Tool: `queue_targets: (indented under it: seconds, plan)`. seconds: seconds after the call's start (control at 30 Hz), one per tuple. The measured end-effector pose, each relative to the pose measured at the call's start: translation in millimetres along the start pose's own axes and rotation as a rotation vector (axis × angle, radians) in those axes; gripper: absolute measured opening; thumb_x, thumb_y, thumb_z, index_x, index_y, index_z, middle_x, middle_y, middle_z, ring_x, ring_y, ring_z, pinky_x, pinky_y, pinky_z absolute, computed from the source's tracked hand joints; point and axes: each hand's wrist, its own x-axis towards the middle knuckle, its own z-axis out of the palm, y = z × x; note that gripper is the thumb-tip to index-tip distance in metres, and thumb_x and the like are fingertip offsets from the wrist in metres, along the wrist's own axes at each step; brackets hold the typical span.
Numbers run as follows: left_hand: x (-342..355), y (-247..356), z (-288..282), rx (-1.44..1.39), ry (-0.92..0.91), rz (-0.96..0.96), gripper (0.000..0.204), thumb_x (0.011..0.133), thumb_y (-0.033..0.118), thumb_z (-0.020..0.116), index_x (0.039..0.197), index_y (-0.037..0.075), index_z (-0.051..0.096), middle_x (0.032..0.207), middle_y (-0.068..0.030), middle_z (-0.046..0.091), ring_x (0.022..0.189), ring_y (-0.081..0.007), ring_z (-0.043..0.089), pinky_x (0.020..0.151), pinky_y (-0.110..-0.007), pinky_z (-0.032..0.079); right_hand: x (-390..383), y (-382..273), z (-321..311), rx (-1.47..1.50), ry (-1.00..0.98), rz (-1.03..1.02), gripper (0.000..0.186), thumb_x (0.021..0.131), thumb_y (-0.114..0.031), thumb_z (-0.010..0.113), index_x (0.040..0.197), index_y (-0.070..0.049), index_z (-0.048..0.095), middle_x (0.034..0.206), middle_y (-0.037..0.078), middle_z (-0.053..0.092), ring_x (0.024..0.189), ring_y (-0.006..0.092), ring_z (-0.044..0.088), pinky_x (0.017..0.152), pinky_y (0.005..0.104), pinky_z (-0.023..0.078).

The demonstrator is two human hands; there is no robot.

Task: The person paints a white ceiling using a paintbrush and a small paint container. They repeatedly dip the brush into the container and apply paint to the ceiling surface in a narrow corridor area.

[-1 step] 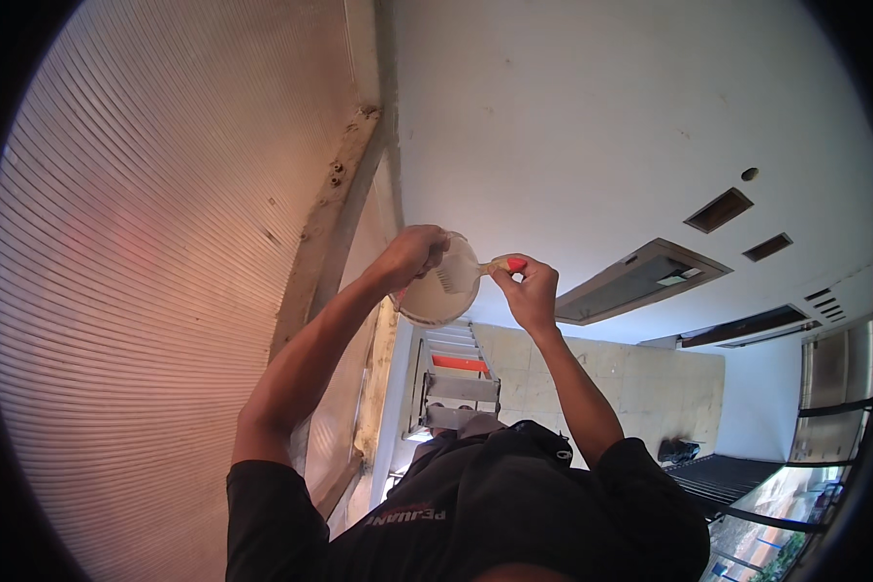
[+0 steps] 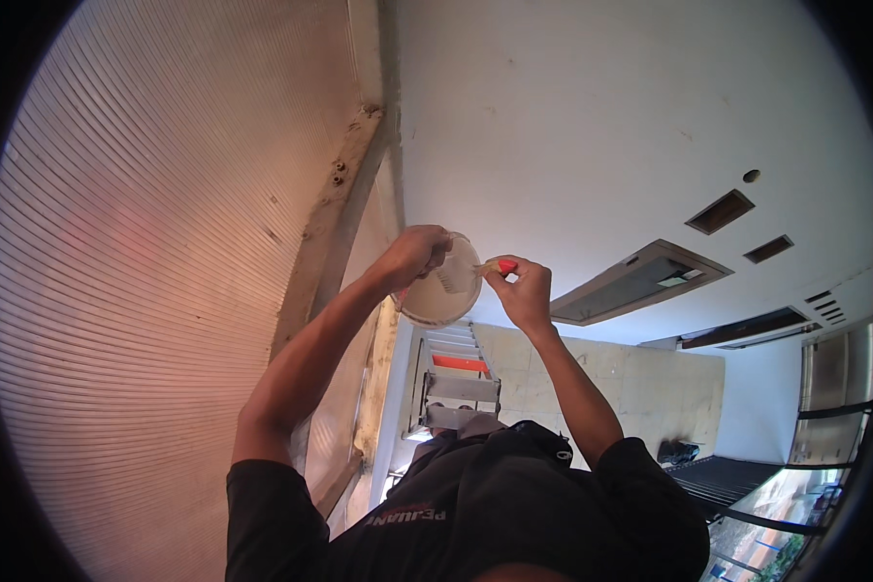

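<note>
A round tub [image 2: 429, 303] with pale, paint-like contents hangs in front of me at the middle of the head view. The fingers of my left hand [image 2: 419, 254] are closed over its left rim. In my right hand [image 2: 524, 289] is a paintbrush [image 2: 491, 268], pinched by its handle, which has a red end. The brush lies at the tub's right rim, and its bristle end is hard to make out there. A comb-like row of pale marks [image 2: 448, 279] shows inside the tub.
Below the tub stands a metal stepladder [image 2: 461, 390] on a tiled floor [image 2: 601, 383]. A ribbed translucent panel [image 2: 145, 291] and a stained beam [image 2: 335, 209] run along the left. The white wall [image 2: 572, 126] has a framed window [image 2: 640, 281] and small openings. Black railings [image 2: 727, 480] are lower right.
My right hand and the paintbrush have shifted slightly left, closer to the tub. My left hand and the tub have barely moved.
</note>
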Motion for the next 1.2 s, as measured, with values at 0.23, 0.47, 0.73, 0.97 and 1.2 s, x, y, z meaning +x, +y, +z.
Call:
queue_targets:
  seconds: [0.23, 0.47, 0.73, 0.97, 1.2]
  plan:
    - [0.3, -4.9, 0.2, 0.033, -0.065, -0.036, 0.025, 0.098, 0.023, 0.045, 0.076, 0.012, 0.05, 0.062, 0.0061, 0.039, 0.051, -0.0059, 0.031, 0.045, -0.025, 0.023, 17.9, 1.1, 73.7, -0.607, -0.411, -0.27, 0.013, 0.08, -0.02, 0.068, 0.079, -0.009, 0.075, 0.076, 0.013, 0.071, 0.074, 0.0313, 0.069, 0.074, 0.0433, 0.054]
    - [-4.5, -0.9, 4.4, 0.103, -0.034, 0.011, 0.024, 0.095, 0.015, 0.043, 0.077, 0.005, 0.055, 0.062, 0.0023, 0.045, 0.051, -0.0081, 0.036, 0.045, -0.026, 0.028, 20.3, 30.9, 117.6, -0.607, -0.408, -0.477, 0.014, 0.084, -0.016, 0.063, 0.079, -0.011, 0.075, 0.081, 0.012, 0.072, 0.08, 0.0286, 0.071, 0.076, 0.0405, 0.054]
    - [-2.5, -4.1, 1.3, 0.09, -0.05, -0.028, 0.027, 0.099, 0.022, 0.043, 0.077, 0.01, 0.051, 0.062, 0.0053, 0.039, 0.052, -0.0071, 0.031, 0.047, -0.026, 0.026, 24.9, 4.4, 93.0, -0.698, -0.581, -0.197, 0.012, 0.08, -0.019, 0.067, 0.082, -0.01, 0.075, 0.082, 0.011, 0.072, 0.081, 0.0279, 0.071, 0.076, 0.0408, 0.055]
    - [0.9, -6.3, 5.3, 0.064, -0.057, -0.023, 0.024, 0.098, 0.022, 0.043, 0.079, 0.009, 0.051, 0.06, 0.0056, 0.038, 0.05, -0.0069, 0.029, 0.044, -0.026, 0.023, 17.8, -3.6, 42.7, -0.221, -0.522, 0.072, 0.022, 0.074, -0.022, 0.077, 0.089, -0.006, 0.077, 0.084, 0.013, 0.074, 0.077, 0.0253, 0.071, 0.076, 0.0356, 0.056]
    - [-3.3, -2.2, 3.7, 0.063, -0.069, -0.056, 0.021, 0.099, 0.023, 0.044, 0.083, 0.011, 0.05, 0.062, 0.0072, 0.037, 0.05, -0.0052, 0.027, 0.045, -0.025, 0.023, 4.8, 4.5, 34.7, -0.156, -0.169, -0.342, 0.016, 0.075, -0.016, 0.072, 0.089, -0.009, 0.074, 0.082, 0.009, 0.071, 0.082, 0.0249, 0.068, 0.078, 0.0372, 0.052]
